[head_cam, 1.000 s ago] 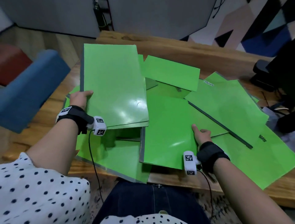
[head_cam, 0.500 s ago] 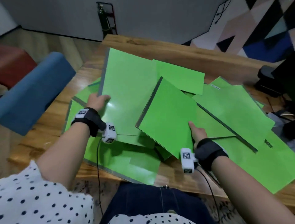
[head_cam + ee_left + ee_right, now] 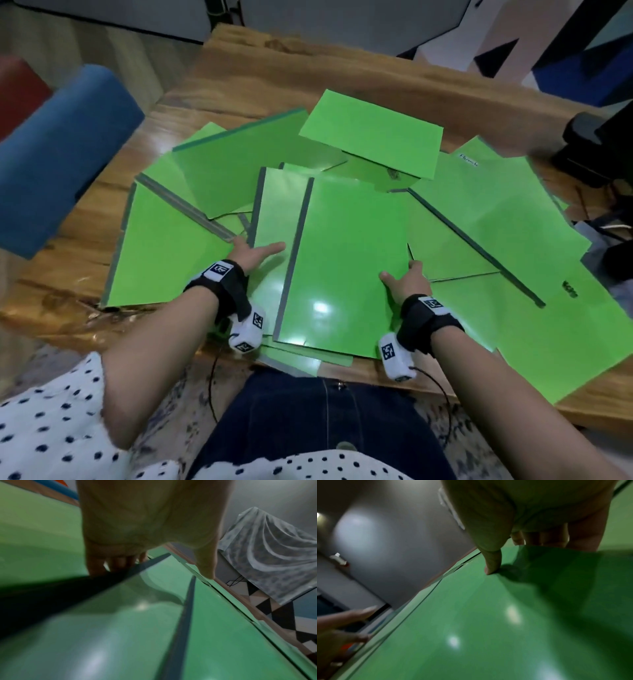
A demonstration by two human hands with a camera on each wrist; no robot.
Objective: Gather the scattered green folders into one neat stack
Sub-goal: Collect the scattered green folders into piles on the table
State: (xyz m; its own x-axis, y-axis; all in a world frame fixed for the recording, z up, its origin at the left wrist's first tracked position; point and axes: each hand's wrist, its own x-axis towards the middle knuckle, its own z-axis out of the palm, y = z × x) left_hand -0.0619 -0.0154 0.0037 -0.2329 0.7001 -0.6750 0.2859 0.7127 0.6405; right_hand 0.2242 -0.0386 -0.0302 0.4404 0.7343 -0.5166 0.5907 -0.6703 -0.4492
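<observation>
Right hand (image 3: 530, 513) grips green folder (image 3: 488, 615), thumb on top.

About ten green folders (image 3: 346, 260)

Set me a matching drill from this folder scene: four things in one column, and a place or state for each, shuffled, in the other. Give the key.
Things
1. left hand
2. right hand
3. blue chair
4. folder with handwriting

Places or states
A. off the table's left edge
B. grips the right edge of the top folder
C. far right of the pile
D. grips the left edge of the folder just beneath the top one

Pairs: 1-D, 2-B, 3-A, 4-C
</observation>
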